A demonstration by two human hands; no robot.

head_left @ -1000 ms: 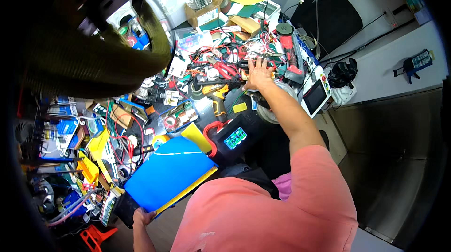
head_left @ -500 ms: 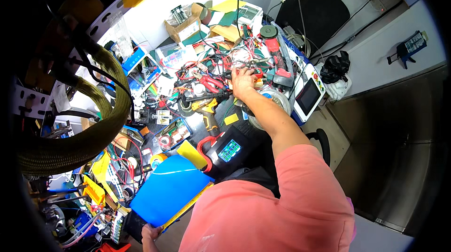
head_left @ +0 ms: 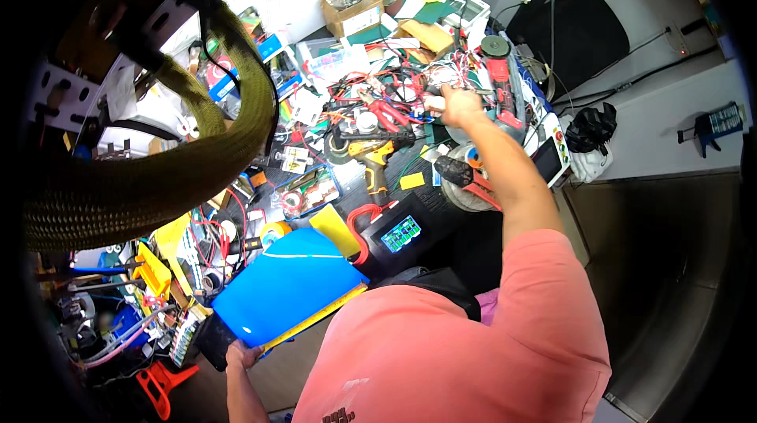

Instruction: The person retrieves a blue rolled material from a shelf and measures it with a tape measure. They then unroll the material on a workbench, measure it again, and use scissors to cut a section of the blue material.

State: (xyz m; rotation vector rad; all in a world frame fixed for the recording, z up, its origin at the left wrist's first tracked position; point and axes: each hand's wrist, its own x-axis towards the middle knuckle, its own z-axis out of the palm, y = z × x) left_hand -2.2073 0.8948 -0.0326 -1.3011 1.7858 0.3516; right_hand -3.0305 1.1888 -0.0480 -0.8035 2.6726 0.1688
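My left hand (head_left: 241,354) grips the near lower corner of a large blue-wrapped block (head_left: 288,285). The block has a yellow strip along its near edge and a black piece (head_left: 213,342) at its left end. Stretched out over the cluttered bench, my right hand (head_left: 464,107) has its fingers bent down beside a small whitish piece (head_left: 433,104). Whether the fingers hold that piece is too small to make out. Red-handled pliers (head_left: 386,113) lie left of this hand. Below my right forearm are red-handled cutters with a dark head (head_left: 456,171), resting on a round reel.
A yellow-black power tool (head_left: 374,161) lies mid-bench. Next to the block sit a black box with a lit screen (head_left: 400,234) and red cable (head_left: 364,226). A thick braided hose (head_left: 169,186) arches across the left. Further right is a red angle grinder (head_left: 500,80).
The view has shifted, so the bench sits differently in the picture. My right hand has moved toward the right across the clutter, uncovering the cutters on the reel. My left hand stays on the block.
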